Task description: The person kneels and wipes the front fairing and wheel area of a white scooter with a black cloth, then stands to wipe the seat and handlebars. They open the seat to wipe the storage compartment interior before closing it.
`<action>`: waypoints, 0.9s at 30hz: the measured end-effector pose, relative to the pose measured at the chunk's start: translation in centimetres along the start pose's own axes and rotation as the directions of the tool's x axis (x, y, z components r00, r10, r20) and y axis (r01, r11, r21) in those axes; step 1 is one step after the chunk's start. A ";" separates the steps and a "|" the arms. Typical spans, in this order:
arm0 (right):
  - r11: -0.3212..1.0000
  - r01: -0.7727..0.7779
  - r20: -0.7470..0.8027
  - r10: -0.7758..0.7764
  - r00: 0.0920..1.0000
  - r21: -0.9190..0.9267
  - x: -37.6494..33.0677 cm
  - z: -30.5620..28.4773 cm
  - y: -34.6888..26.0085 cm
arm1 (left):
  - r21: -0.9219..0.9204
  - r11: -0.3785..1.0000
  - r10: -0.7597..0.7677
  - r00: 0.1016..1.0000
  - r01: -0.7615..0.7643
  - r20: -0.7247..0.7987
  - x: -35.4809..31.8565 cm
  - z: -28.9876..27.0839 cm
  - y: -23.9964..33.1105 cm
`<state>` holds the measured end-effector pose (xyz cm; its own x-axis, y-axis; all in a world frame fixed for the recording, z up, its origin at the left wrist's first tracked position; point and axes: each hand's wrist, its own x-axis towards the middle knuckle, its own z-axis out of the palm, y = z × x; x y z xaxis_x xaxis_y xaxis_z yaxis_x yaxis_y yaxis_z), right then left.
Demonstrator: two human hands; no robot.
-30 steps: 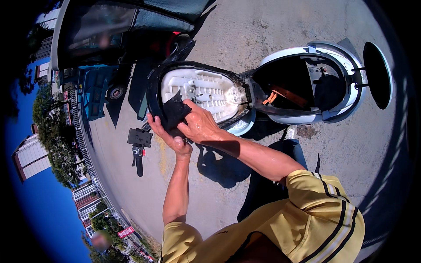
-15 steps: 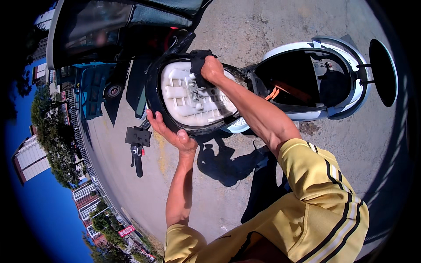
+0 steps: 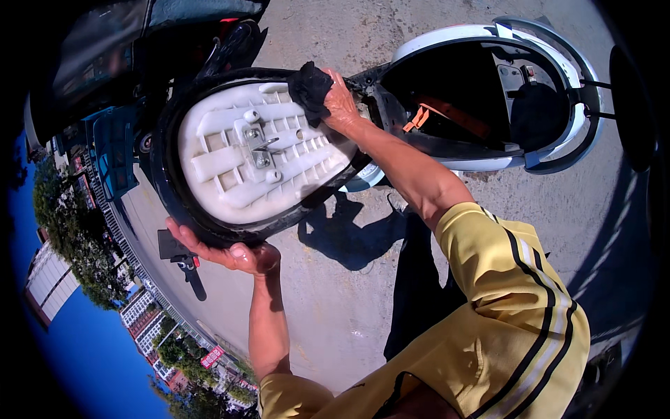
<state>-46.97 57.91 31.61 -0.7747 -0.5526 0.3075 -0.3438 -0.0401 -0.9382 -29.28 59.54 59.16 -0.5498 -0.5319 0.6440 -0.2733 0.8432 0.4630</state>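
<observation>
Clutching a crumpled black cloth [image 3: 309, 87], soft and bunched into folds, with the right hand [image 3: 342, 105], grip closed around it. Pressed the cloth against the upper edge of the raised scooter seat [image 3: 244, 160], near its hinge. Cupped the seat's lower rim from beneath with the left hand [image 3: 234, 255], fingers [image 3: 246, 255] curled around the black edge, grip closed on it. Showed the seat's underside toward the camera: hard white moulded plastic, oval in outline, ribbed with a grid of raised bars and round bosses, framed by a smooth black border. Carried a small bent metal latch bracket [image 3: 259, 146], shiny, bolted near the middle of the white panel. Opened beyond the right hand onto the scooter body [image 3: 551, 150], glossy white shell curving round a deep dark storage well [image 3: 457, 94], with an orange strap [image 3: 419, 115] lying at its near edge. Spread rough grey concrete ground [image 3: 349, 314] below, marked by sharp black shadows. Wore a yellow sleeve [image 3: 516, 293] of soft knit with dark stripes running down the arm. Stood a dark vehicle [image 3: 105, 63] at the upper left, just beyond the seat.
</observation>
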 end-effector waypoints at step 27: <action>0.734 -0.659 0.437 0.652 0.620 -0.160 -11.1 -3.1 -5.7 | 0.132 0.986 0.092 0.994 -0.099 0.054 -0.3 -1.4 -1.2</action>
<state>-38.05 66.83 34.08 -0.4726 -0.7322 -0.4904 0.1731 0.4685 -0.8663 -27.66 58.53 59.26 -0.6145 -0.4468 0.6502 -0.3197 0.8945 0.3124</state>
